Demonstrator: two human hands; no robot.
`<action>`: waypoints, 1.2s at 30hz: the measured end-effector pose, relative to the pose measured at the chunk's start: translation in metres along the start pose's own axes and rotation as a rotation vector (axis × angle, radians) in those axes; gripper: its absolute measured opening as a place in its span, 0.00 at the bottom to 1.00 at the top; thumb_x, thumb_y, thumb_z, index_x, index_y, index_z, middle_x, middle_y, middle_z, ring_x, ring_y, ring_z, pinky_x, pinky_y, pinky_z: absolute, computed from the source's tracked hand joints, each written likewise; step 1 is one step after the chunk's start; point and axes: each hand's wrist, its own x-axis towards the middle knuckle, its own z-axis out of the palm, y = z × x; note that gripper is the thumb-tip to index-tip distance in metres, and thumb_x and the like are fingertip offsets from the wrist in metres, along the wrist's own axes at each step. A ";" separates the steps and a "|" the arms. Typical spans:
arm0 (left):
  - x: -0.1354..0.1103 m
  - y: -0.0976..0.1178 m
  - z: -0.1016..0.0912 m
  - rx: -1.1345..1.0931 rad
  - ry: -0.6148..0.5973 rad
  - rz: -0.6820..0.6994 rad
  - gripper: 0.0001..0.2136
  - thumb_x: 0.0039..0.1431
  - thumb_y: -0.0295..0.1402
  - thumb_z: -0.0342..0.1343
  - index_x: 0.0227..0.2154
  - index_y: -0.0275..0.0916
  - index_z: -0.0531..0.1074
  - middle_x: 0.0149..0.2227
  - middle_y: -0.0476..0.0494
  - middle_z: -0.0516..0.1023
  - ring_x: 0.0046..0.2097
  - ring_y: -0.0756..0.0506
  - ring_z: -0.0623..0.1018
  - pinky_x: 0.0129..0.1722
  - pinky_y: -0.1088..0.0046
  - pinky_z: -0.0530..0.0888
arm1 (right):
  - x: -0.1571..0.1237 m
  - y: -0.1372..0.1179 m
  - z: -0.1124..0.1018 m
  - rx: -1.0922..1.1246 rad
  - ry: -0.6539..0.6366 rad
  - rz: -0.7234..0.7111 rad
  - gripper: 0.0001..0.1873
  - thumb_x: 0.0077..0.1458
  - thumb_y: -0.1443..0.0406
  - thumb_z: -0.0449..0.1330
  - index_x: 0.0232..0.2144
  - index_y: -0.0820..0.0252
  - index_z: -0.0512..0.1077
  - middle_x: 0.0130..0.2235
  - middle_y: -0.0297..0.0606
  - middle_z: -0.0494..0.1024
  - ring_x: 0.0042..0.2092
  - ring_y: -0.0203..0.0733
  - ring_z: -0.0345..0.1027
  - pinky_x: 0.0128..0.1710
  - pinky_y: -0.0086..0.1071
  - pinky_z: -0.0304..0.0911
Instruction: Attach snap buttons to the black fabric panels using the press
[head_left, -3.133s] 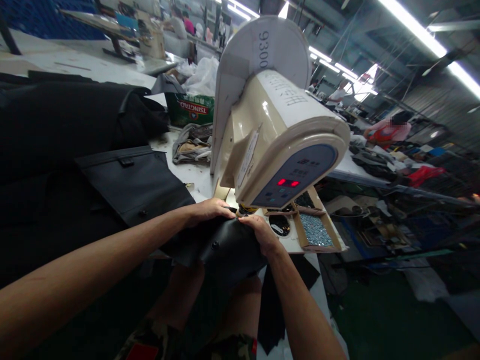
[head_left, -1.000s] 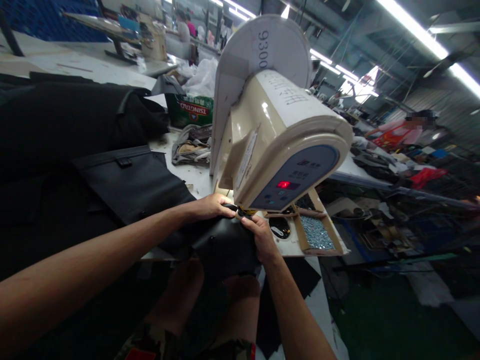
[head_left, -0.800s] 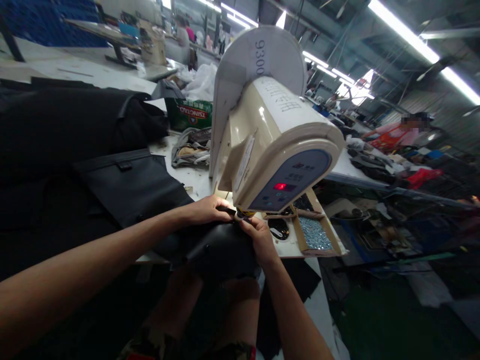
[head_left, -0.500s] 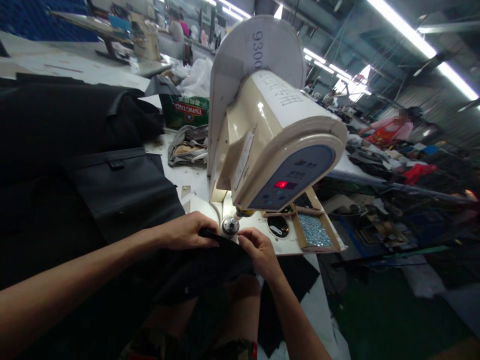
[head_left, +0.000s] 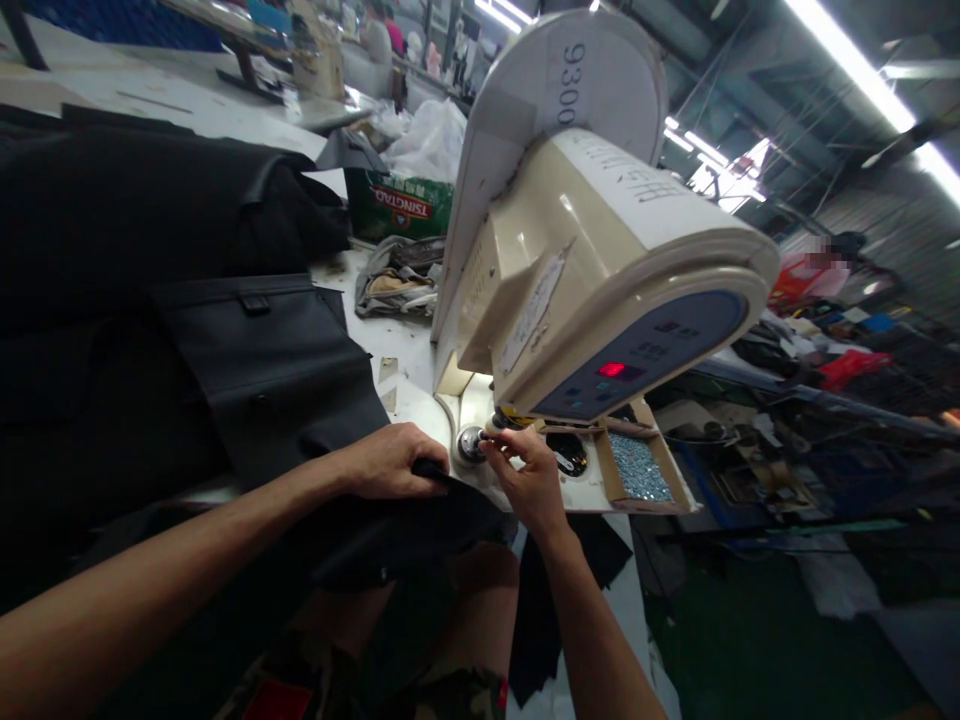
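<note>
A cream-coloured riveting machine (head_left: 600,220) with a red lit display stands in front of me. Below its head is a round metal die (head_left: 472,444). My left hand (head_left: 397,462) is closed on the edge of a black leather-like piece (head_left: 405,535), which hangs over my lap just left of the die. At the die's right side my right hand (head_left: 525,470) is raised, its thumb and forefinger pinched at the punch tip. Whatever small piece is between those fingertips is too small to make out.
Right of the die, a cardboard tray (head_left: 641,468) holds many small metal rivets, beside a round hole with dark parts (head_left: 566,453). Black bag pieces (head_left: 277,370) cover the table at left. A green Tsingtao box (head_left: 401,205) stands behind. A person (head_left: 814,270) is at the far right.
My right hand has moved up from the black piece's edge to the punch tip above the die. The left hand keeps its grip, and the black piece sits slightly lower from the die.
</note>
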 end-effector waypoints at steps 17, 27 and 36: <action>-0.001 -0.002 0.002 -0.037 0.087 0.051 0.08 0.57 0.40 0.63 0.35 0.42 0.82 0.27 0.51 0.78 0.30 0.50 0.75 0.30 0.79 0.64 | 0.024 -0.011 -0.009 -0.468 -0.221 0.073 0.28 0.68 0.55 0.54 0.15 0.55 0.64 0.18 0.37 0.69 0.23 0.39 0.60 0.30 0.36 0.49; -0.002 -0.006 0.003 -0.083 0.112 0.071 0.07 0.56 0.38 0.63 0.34 0.42 0.81 0.25 0.53 0.76 0.28 0.50 0.74 0.28 0.77 0.62 | 0.019 -0.016 -0.004 -0.650 -0.225 0.010 0.24 0.72 0.59 0.48 0.26 0.58 0.73 0.26 0.42 0.76 0.28 0.43 0.66 0.32 0.36 0.50; -0.003 -0.004 0.003 -0.084 0.129 0.080 0.06 0.55 0.37 0.63 0.33 0.43 0.81 0.24 0.54 0.75 0.27 0.51 0.73 0.27 0.78 0.61 | 0.020 -0.016 -0.004 -0.656 -0.256 0.002 0.23 0.72 0.60 0.48 0.28 0.58 0.74 0.27 0.41 0.77 0.29 0.41 0.67 0.32 0.35 0.49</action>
